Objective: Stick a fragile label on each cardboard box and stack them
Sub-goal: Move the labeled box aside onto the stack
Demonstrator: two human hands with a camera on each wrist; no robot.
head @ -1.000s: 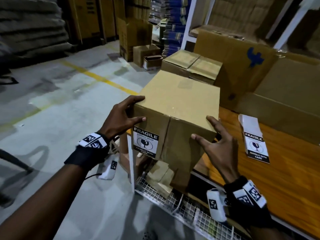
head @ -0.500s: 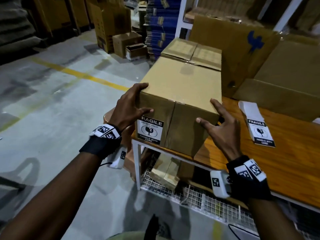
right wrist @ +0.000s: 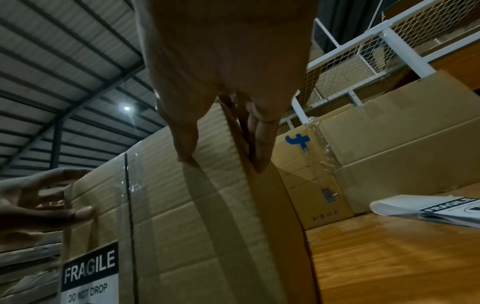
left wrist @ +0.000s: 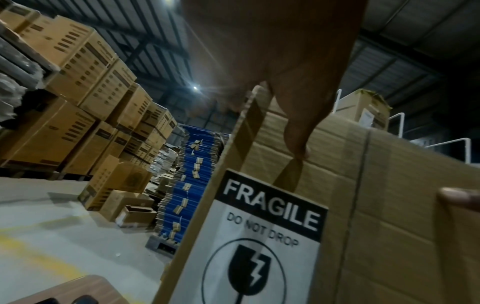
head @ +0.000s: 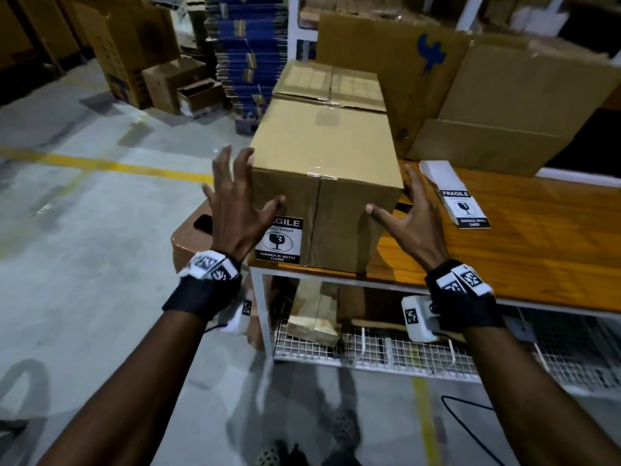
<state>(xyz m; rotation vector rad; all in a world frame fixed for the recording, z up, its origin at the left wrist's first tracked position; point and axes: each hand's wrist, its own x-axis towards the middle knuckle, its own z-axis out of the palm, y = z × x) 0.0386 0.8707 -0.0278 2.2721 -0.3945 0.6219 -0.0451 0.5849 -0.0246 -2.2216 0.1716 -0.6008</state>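
Desk: orange wood top, white metal frame, wire-mesh shelf beneath. Flattened blue cartons: tall stack on the floor beyond the desk. Concrete floor: grey, yellow line painted across. Dark phone: on a brown surface left of the desk.

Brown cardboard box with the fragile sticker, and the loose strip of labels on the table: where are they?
Brown cardboard box (head: 322, 142): head view, its top face.
Strip of white fragile labels (head: 465, 210): head view, printed label.
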